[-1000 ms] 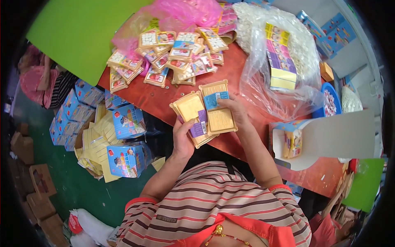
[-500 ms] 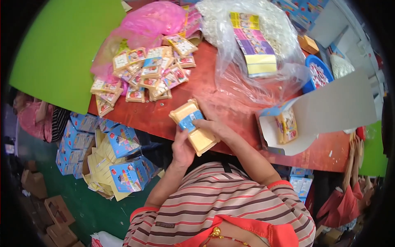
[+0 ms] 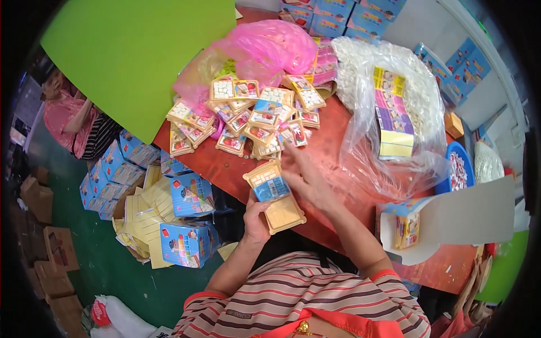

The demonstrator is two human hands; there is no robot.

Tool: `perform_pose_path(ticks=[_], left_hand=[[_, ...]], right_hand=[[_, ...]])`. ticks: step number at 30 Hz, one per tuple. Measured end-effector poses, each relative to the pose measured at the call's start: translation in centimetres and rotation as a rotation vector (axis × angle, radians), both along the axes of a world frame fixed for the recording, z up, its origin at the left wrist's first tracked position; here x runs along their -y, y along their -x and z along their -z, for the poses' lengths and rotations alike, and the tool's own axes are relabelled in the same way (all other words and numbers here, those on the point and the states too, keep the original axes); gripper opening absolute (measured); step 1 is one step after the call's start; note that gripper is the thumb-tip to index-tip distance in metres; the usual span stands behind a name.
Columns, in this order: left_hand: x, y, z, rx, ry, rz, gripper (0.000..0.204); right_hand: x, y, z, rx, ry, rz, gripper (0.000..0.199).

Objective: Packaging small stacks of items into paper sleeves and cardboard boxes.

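My left hand holds a shallow cream-coloured plastic tray pack by its lower left edge. Around the pack's middle runs a blue printed label, and the far part shows pale block-like shapes. My right hand is just beyond the pack's right side, empty, with fingers stretched toward a heap of similar packs. Those packs carry colourful labels and hold small white pieces. Whether the right thumb touches the held pack, I cannot tell.
A pink plastic bag lies behind the heap. Right of it, a clear bag of white pieces bears a label strip. An open carton and a blue basin stand at right. Blue boxes and a person are at left.
The held pack has been turned, now showing pale block shapes at its far end. My right hand has let go of it and moved away toward the heap. The view has shifted.
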State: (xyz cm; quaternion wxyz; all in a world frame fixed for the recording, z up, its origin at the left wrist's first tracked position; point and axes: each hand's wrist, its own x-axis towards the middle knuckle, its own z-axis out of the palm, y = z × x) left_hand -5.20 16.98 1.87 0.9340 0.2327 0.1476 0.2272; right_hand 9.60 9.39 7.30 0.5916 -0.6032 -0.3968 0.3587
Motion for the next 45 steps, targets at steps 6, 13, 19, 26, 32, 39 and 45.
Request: perform_pose_path(ticks=[6,13,19,26,32,39,45], left_hand=[[-1.4,0.5,0.5,-0.025,0.038,-0.070,0.061],[-1.5,0.5,0.9,-0.044,0.019,-0.080,0.061],[-1.6,0.4,1.0,-0.070,0.012,-0.084,0.060],[-1.7,-0.1,0.3,-0.023,-0.023,-0.087,0.052],[-1.1,-0.3,0.6,-0.039,-0.047,-0.135,0.052],[0.7,-1.9,0.1,-0.091,-0.117,-0.144,0.053],[2.9,-3.3,-0.6,-0.163,-0.201,-0.123,0.057]], right_hand=[[-9.9,-4.8,-1.6,1.292,0.145,0.344,0.072],[-15.1,-5.7,0.6,1.403,0.446,0.373,0.064],[-13.2,-6.7,0.6,1.303,0.476,0.356,0.050],[-11.6,-7.0,1.5,1.273,0.377,0.419,0.051],[-6.7,-7.9,0.5,1.114,0.108,0.544,0.045],[3.3,-0.5,-1.1,-0.913,-0.413,0.132,0.064],[7.7,0.4,-0.2,-1.073,-0.497,0.167,0.063]])
